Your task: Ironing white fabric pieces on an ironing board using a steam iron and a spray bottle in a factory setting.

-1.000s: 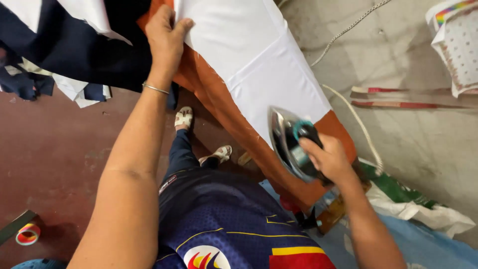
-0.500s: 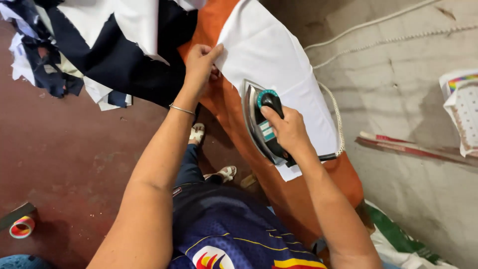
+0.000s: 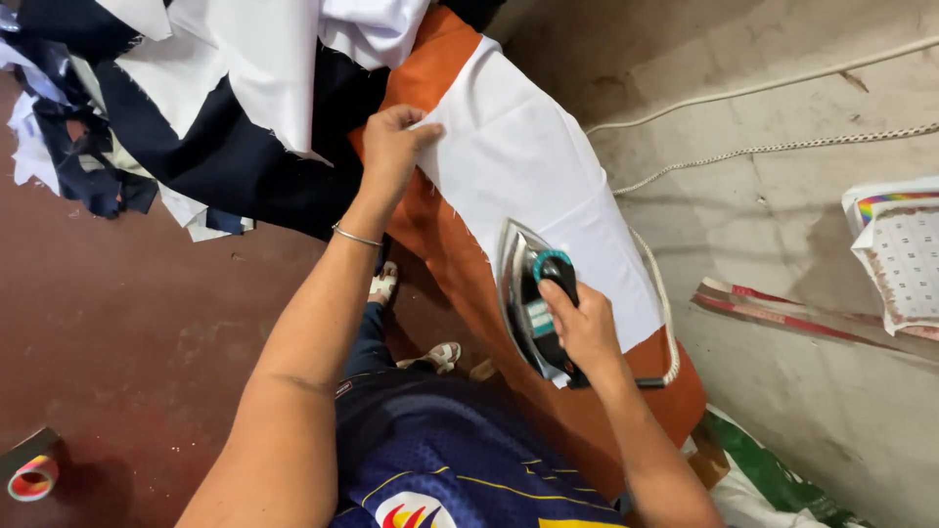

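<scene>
A white cloth (image 3: 533,166) lies flat on an ironing board with an orange cover (image 3: 587,416). My right hand (image 3: 585,328) grips the black handle of a steel clothes iron (image 3: 523,293), which rests on the near end of the cloth. My left hand (image 3: 393,147) pinches the cloth's left edge at the far side of the board, holding it taut. A thin bracelet sits on my left wrist.
A heap of navy and white fabric pieces (image 3: 196,108) hangs off the board's far left. The iron's white cord (image 3: 670,323) trails over the board's right edge. Tape rolls (image 3: 31,479) lie on the dark red floor. A patterned sheet (image 3: 905,254) hangs on the wall.
The iron has slid back along the cloth toward the near end of the board. My left hand keeps its hold on the cloth's edge, and the view has shifted.
</scene>
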